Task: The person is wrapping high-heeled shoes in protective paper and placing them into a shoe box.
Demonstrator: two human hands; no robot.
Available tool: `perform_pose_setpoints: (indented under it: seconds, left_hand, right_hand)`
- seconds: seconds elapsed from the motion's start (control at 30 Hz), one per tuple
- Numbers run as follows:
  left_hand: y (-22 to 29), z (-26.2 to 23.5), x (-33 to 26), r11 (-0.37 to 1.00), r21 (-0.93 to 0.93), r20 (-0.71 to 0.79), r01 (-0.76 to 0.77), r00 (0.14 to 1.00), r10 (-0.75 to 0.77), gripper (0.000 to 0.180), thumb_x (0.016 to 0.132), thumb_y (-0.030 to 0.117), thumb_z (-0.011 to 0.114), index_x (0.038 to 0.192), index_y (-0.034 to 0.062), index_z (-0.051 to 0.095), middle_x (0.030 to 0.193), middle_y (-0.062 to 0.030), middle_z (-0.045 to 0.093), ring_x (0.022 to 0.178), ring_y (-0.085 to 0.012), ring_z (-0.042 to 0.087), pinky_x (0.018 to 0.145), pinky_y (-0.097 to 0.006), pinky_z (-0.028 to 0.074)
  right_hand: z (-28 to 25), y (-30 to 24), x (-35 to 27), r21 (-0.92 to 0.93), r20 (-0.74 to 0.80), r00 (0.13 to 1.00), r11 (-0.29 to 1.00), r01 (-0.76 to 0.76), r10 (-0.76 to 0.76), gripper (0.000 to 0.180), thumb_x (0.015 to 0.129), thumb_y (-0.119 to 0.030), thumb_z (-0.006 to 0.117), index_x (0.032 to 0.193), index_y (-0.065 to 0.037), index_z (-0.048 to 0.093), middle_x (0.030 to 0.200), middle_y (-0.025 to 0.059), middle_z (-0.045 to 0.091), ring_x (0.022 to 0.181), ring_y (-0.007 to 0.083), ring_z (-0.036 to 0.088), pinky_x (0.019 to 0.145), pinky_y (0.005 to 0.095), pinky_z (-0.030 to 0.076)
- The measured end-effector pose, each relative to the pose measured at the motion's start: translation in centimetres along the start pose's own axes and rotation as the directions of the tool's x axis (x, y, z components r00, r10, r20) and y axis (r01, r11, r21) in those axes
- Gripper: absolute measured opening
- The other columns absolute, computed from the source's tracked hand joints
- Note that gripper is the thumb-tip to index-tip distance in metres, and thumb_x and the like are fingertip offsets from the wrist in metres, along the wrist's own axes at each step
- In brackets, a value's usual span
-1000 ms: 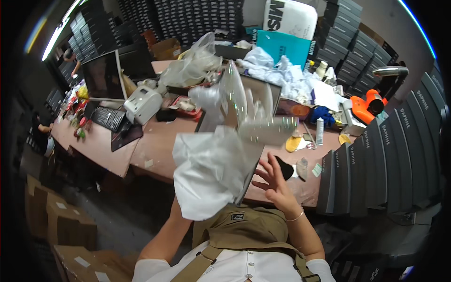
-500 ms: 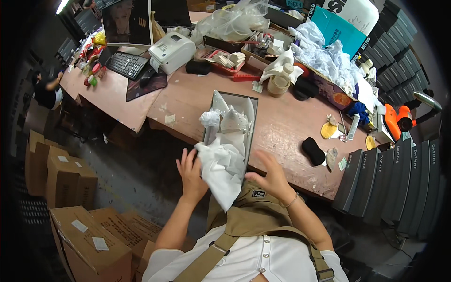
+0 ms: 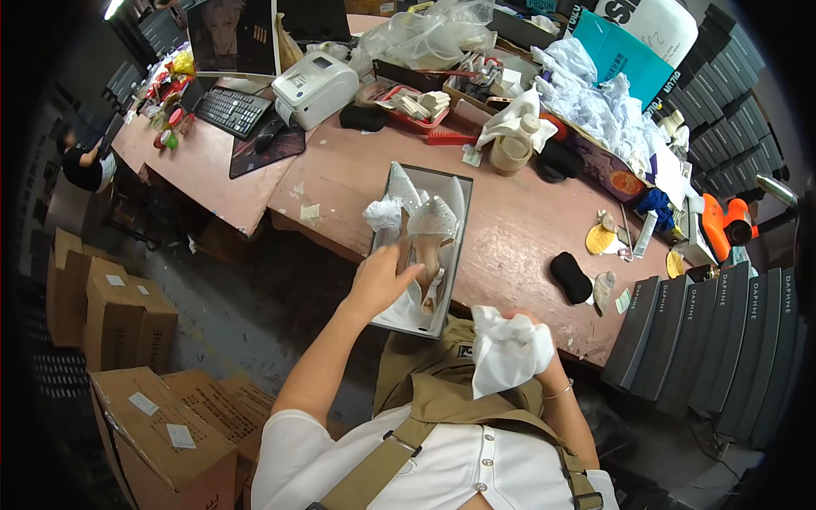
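Observation:
An open grey shoebox (image 3: 459,246) lies at the table's front edge with a pair of sparkly pale pointed shoes (image 3: 433,218) in it. The nearer shoe shows its strap and insole. A white paper ball (image 3: 382,215) sits by the other shoe, at the box's left side. My left hand (image 3: 380,279) reaches over the box's left wall beside that shoe, thumb stretched away from the fingers; the fingertips are blurred. To the right of the box and nearer me, my right hand (image 3: 542,336) is closed on crumpled white tissue paper (image 3: 508,350), which hides most of its fingers.
Grey shoeboxes (image 3: 680,340) stand in a row at right. A black pad (image 3: 570,278) and a bottle (image 3: 512,149) rest on the table (image 3: 340,191). Behind are a label printer (image 3: 316,89) and a keyboard (image 3: 229,112). Cartons (image 3: 161,433) stand at lower left; a person (image 3: 83,161) is at far left.
The tissue paper has been lifted off the box and carried right in my right hand, uncovering the nearer shoe. My left hand has moved up and right, over the box's left wall.

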State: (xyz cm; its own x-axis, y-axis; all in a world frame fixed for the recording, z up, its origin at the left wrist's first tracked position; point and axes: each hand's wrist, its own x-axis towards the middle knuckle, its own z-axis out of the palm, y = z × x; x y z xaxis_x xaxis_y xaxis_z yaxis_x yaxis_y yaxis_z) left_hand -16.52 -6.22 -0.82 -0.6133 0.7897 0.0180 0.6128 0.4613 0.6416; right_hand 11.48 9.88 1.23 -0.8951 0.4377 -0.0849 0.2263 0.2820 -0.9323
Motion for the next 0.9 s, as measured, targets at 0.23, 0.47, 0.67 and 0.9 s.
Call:
perform_pose_setpoints:
  seconds: [0.23,0.47,0.67,0.9]
  left_hand:
    - [1.2,3.9,3.9,0.977,0.181,-0.063,0.115,0.992,-0.105,0.085,0.079,0.061,0.063,0.124,-0.0093,0.048,0.108,-0.0319,0.058,0.101,-0.0468,0.058,0.084,-0.051,0.049]
    - [-0.8,3.1,3.6,0.986,-0.089,0.033,0.140,0.990,-0.138,0.068,0.084,0.038,0.064,0.136,0.0018,0.042,0.106,-0.0312,0.062,0.101,-0.0451,0.059,0.086,-0.048,0.046]
    - [2.2,-0.6,2.0,0.997,-0.034,-0.053,-0.073,0.996,0.071,0.055,0.085,0.021,0.065,0.134,0.0048,0.046,0.094,-0.0212,0.060,0.082,-0.0374,0.058,0.073,-0.044,0.046]
    - [6.3,-8.4,1.9,0.937,-0.274,0.030,-0.216,0.972,0.233,0.040,0.087,0.006,0.054,0.127,-0.0011,0.051,0.090,-0.0081,0.064,0.072,-0.0121,0.057,0.066,-0.028,0.047]
  right_hand:
    - [2.9,-0.3,-0.4,0.147,0.051,0.999,0.989,0.010,-0.017,0.035,0.085,-0.016,0.065,0.117,-0.005,0.058,0.107,0.0103,0.067,0.095,0.0164,0.063,0.086,0.0279,0.048]
    - [1.5,1.9,-0.5,0.264,0.002,0.998,0.963,0.054,-0.056,0.041,0.083,-0.011,0.067,0.121,-0.002,0.056,0.109,0.0066,0.065,0.096,0.0118,0.059,0.087,0.0270,0.047]
    - [0.7,0.8,0.9,0.226,-0.108,0.987,0.963,0.145,-0.123,0.039,0.084,-0.015,0.065,0.121,-0.005,0.056,0.112,0.0099,0.065,0.099,0.0182,0.061,0.090,0.0289,0.046]
    - [-0.9,-1.2,2.3,0.331,-0.017,0.986,0.929,0.164,-0.168,0.050,0.088,-0.017,0.061,0.134,-0.003,0.048,0.118,0.0114,0.063,0.106,0.0176,0.059,0.094,0.0305,0.045]
